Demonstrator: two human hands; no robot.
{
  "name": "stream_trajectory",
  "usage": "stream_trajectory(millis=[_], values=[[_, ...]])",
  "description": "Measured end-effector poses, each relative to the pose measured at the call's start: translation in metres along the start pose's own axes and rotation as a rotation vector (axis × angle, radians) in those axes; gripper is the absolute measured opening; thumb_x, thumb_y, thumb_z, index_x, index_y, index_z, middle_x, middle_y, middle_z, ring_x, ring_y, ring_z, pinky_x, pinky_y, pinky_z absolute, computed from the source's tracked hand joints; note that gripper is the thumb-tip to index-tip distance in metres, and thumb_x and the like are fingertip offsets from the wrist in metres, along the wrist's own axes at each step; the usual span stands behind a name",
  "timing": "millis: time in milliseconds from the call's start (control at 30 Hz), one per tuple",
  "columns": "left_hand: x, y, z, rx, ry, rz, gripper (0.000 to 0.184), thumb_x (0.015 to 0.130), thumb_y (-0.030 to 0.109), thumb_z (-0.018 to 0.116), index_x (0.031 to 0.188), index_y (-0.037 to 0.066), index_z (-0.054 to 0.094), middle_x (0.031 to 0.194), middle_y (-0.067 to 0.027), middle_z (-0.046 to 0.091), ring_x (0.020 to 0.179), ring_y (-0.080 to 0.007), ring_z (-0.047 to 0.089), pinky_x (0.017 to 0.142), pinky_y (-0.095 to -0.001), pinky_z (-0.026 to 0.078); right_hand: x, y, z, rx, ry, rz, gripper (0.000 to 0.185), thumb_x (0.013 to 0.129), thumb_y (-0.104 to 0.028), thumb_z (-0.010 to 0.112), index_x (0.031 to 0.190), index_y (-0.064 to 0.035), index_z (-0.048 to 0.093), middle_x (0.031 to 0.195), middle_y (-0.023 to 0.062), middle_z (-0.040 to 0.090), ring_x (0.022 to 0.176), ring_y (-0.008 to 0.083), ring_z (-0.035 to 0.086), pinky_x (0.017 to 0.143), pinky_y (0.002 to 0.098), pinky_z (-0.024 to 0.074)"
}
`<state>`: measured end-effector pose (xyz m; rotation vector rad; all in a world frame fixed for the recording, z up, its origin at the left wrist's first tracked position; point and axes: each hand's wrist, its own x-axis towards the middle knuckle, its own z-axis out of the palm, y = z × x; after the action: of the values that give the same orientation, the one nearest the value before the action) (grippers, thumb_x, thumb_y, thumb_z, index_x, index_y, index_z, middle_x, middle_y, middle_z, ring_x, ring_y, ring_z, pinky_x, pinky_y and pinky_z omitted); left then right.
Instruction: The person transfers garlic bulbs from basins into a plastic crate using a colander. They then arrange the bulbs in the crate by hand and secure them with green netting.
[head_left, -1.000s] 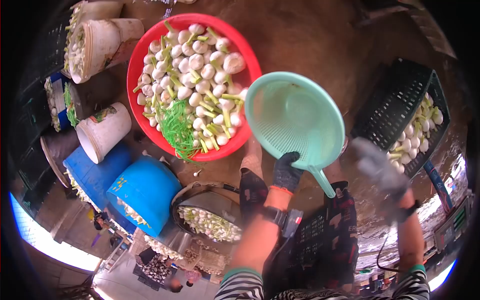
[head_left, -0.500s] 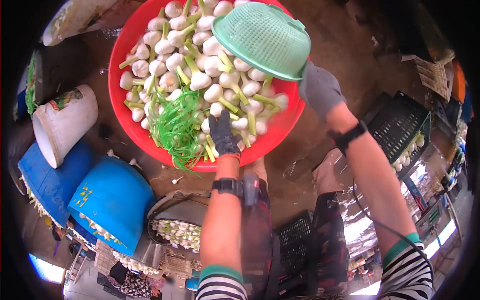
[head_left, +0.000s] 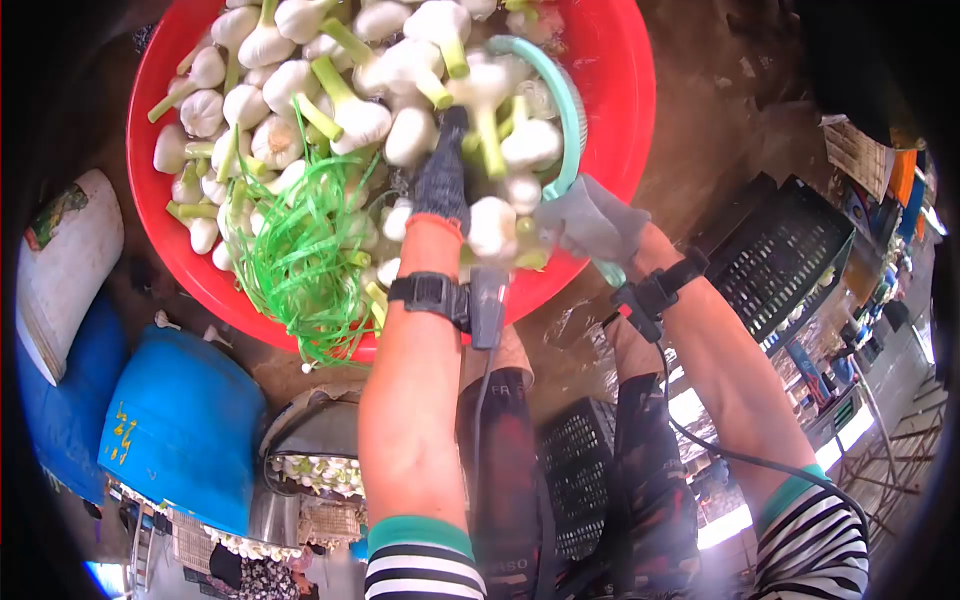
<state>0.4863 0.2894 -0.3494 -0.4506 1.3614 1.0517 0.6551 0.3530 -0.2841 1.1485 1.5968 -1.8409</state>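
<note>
A red basin [head_left: 615,110] holds many white garlic bulbs [head_left: 362,122] with cut green stems, sitting in water. My right hand [head_left: 597,222], in a grey glove, grips the rim of a light green plastic colander [head_left: 572,120], which is tipped on its side in the basin with bulbs at its mouth. Among the bulbs just left of the colander is my left hand [head_left: 445,175] in a dark glove, its visible fingers stretched forward and the rest hidden. A tangle of green plastic string [head_left: 310,245] lies on the garlic to its left.
Blue tubs [head_left: 185,420] and a tilted white bucket [head_left: 70,270] stand at the left. A metal container of garlic [head_left: 315,440] is near my left forearm. Black crates [head_left: 785,265] sit at the right and between my legs [head_left: 575,470]. Wet floor surrounds the basin.
The colander has come down from above the basin into the garlic and turned on its side. My right hand moved down and left with it; my left hand reached further among the bulbs.
</note>
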Motion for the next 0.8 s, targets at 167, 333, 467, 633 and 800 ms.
stream_trajectory(millis=[167,333,467,633,800], values=[[0.011,-0.003,0.021,0.517,0.159,0.144,0.076,0.082,0.057,0.049,0.126,-0.006,0.042,0.12,-0.0255,0.05,0.112,-0.0353,0.046,0.093,-0.0395,0.036,-0.037,-0.013,0.019,0.39,0.069,-0.001,0.009,0.076,-0.006,0.053,0.071,-0.0018,0.058,0.058,0.0019,0.051,0.047,0.0053,0.045,0.041,0.0213,0.0357],[-0.061,-0.019,0.051,0.418,0.112,0.576,0.057,0.083,0.038,0.059,0.124,-0.001,0.046,0.126,-0.0196,0.046,0.114,-0.0309,0.044,0.096,-0.0376,0.035,-0.09,-0.023,0.035,0.696,0.12,0.058,0.008,0.085,-0.013,0.054,0.083,-0.0048,0.054,0.062,-0.0014,0.05,0.047,0.0028,0.043,0.039,0.0158,0.0325],[-0.088,-0.039,0.052,0.059,0.018,0.507,0.031,0.086,0.013,0.061,0.111,-0.003,0.056,0.106,-0.007,0.059,0.09,-0.0141,0.057,0.076,-0.0271,0.049,-0.131,-0.014,0.039,0.909,0.09,0.007,0.008,0.085,-0.012,0.055,0.082,-0.0043,0.055,0.066,0.0008,0.053,0.054,0.0049,0.047,0.042,0.0191,0.0366],[-0.181,-0.062,0.105,0.352,0.147,0.636,0.043,0.084,0.022,0.063,0.117,-0.003,0.052,0.115,-0.011,0.057,0.098,-0.0223,0.054,0.087,-0.0348,0.043,-0.197,0.006,0.034,1.142,0.084,-0.062,0.004,0.083,-0.005,0.055,0.08,-0.0036,0.056,0.069,0.0006,0.055,0.06,0.0064,0.049,0.049,0.0236,0.0407],[-0.249,-0.127,0.167,0.281,-0.089,0.481,0.041,0.086,0.017,0.062,0.119,-0.005,0.051,0.115,-0.0113,0.057,0.1,-0.02,0.055,0.087,-0.0321,0.046,-0.294,0.096,0.047,1.313,0.208,-0.383,0.007,0.086,-0.006,0.054,0.092,-0.005,0.056,0.079,0.0007,0.056,0.068,0.0076,0.05,0.059,0.0242,0.0438]])
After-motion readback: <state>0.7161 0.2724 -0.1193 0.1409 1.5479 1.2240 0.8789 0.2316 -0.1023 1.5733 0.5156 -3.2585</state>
